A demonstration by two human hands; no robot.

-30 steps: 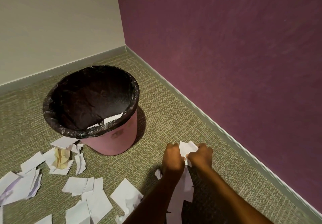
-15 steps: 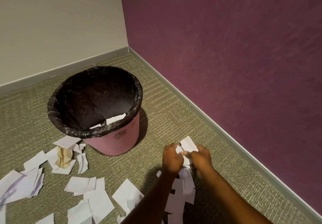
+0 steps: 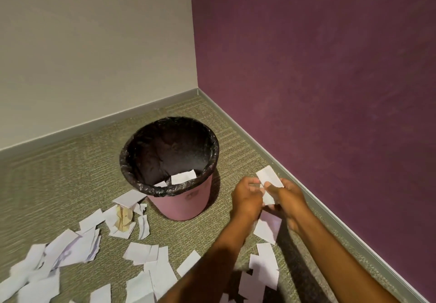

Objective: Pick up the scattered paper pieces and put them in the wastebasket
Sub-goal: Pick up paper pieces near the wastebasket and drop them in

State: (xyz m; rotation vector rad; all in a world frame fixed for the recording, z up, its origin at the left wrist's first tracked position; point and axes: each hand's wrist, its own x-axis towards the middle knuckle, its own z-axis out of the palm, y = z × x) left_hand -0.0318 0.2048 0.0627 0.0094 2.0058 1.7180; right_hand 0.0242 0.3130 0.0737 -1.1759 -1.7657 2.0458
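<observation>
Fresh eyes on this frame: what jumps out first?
The left hand and right hand grip a white paper piece at centre right, beside the pink wastebasket with its black liner. White paper scraps litter the carpet at lower left; a purple wall fills the right.

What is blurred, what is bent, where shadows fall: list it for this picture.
Head view: scattered paper pieces at lower left smear with motion blur; left hand and right hand, pinching a paper strip, look soft; the wall corner leans, wide-angle distortion; the wastebasket casts a soft shadow toward the purple wall; darker shadow under the forearms.
</observation>
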